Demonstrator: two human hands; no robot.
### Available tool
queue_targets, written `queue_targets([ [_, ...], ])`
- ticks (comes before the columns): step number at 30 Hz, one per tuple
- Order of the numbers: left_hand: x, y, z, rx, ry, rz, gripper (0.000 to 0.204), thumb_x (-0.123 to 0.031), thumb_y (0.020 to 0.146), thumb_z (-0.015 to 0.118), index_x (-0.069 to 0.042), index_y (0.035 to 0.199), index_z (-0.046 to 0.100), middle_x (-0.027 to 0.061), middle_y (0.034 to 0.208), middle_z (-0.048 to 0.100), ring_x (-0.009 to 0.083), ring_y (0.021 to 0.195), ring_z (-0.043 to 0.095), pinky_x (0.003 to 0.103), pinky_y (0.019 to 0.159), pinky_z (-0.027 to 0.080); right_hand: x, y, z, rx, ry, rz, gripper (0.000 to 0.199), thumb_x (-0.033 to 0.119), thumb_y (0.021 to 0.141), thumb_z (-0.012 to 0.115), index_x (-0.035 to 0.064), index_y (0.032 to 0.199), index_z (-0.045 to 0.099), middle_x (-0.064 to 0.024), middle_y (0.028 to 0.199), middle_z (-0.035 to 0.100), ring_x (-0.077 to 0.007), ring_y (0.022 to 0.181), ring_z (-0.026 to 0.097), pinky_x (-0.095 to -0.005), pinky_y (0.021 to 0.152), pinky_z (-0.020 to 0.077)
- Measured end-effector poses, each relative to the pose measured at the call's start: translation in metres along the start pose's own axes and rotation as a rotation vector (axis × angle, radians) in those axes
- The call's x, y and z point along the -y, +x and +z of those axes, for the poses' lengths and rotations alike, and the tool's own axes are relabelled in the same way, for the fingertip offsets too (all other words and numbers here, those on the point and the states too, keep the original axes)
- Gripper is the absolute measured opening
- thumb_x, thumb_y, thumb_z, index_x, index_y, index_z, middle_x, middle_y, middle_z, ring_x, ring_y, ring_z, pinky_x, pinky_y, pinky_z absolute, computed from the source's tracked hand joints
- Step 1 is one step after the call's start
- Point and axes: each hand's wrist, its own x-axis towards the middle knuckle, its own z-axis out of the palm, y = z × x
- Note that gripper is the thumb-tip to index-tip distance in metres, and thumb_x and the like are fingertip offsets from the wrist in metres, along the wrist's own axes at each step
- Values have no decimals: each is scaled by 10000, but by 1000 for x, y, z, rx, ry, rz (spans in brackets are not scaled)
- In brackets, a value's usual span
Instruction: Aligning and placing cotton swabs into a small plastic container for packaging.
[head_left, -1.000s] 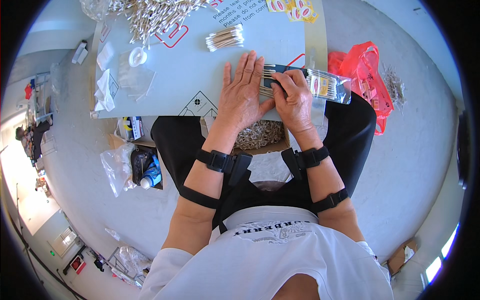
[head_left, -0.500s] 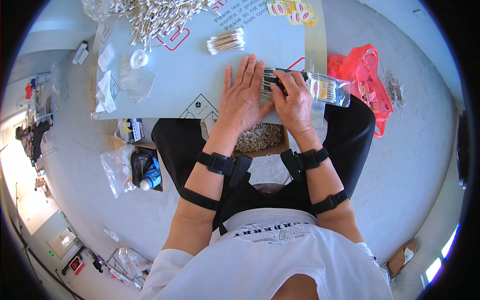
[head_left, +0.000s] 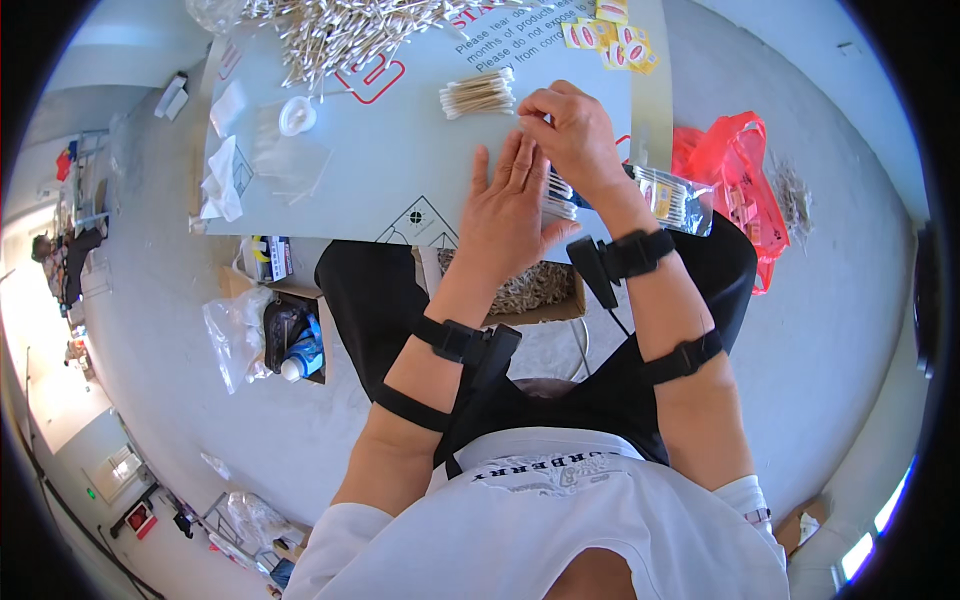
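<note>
My left hand [head_left: 508, 205] lies flat on the table with its fingers stretched, along the left side of some cotton swabs [head_left: 560, 192]. My right hand [head_left: 575, 138] is raised just beyond the left fingertips, thumb and fingers pinched together. Whatever is in the pinch, if anything, is too small to make out. A bundle of cotton swabs [head_left: 478, 93] lies ahead of my hands. Partly behind my right wrist, a clear bag [head_left: 680, 202] of swabs with a yellow label reaches over the table's right edge.
A big heap of loose swabs [head_left: 340, 40] covers the far left. Small yellow labels [head_left: 620, 45] lie far right. A white tape roll [head_left: 297, 116] and clear bags [head_left: 290, 165] are at left. Below the table sits a box of swabs [head_left: 535, 290]; a red bag [head_left: 735, 170] stands at right.
My right hand has left the swabs beside the left hand and moved up and away, to beyond the left fingertips. My left hand stays flat.
</note>
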Motion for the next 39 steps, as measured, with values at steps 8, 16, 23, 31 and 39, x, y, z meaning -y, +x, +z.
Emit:
queue_targets([
  [8, -8, -10, 3, -9, 11, -57, 827, -285, 770, 721, 37, 1458, 394, 196, 1571, 325, 308, 1503, 223, 536, 1213, 111, -4, 21, 20, 110, -158, -133, 120, 122, 816, 683, 75, 921, 718, -79, 852, 614, -304, 761, 635, -388, 674, 515],
  [16, -7, -9, 8, -17, -12, -60, 855, -317, 786, 711, 36, 1480, 360, 191, 1589, 290, 300, 1514, 188, 533, 1218, 72, -8, 25, 27, 46, -211, -268, 60, 142, 822, 665, 92, 849, 685, -69, 846, 613, -303, 773, 642, -394, 658, 526],
  [23, -8, -12, 6, -18, 27, -55, 886, -421, 829, 700, -3, 1509, 316, 195, 1603, 235, 322, 1508, 185, 538, 1206, 118, -7, 22, 3, 246, -327, -187, 60, 122, 808, 632, 75, 770, 637, -84, 821, 610, -328, 779, 625, -432, 662, 500],
  [31, -11, -10, 7, -62, -2, -44, 923, -490, 854, 673, -28, 1536, 257, 194, 1617, 187, 362, 1501, 176, 562, 1192, 142, -18, 22, -25, 461, -284, -252, 57, 106, 779, 631, 57, 750, 634, -108, 808, 620, -333, 810, 623, -429, 685, 498],
  [39, -9, -12, 7, -47, 47, -49, 944, -508, 857, 665, -18, 1541, 237, 183, 1617, 195, 360, 1498, 178, 568, 1187, 147, -11, 35, -6, 335, -170, -362, 46, 120, 808, 651, 81, 832, 649, -96, 875, 617, -335, 813, 626, -439, 704, 509],
])
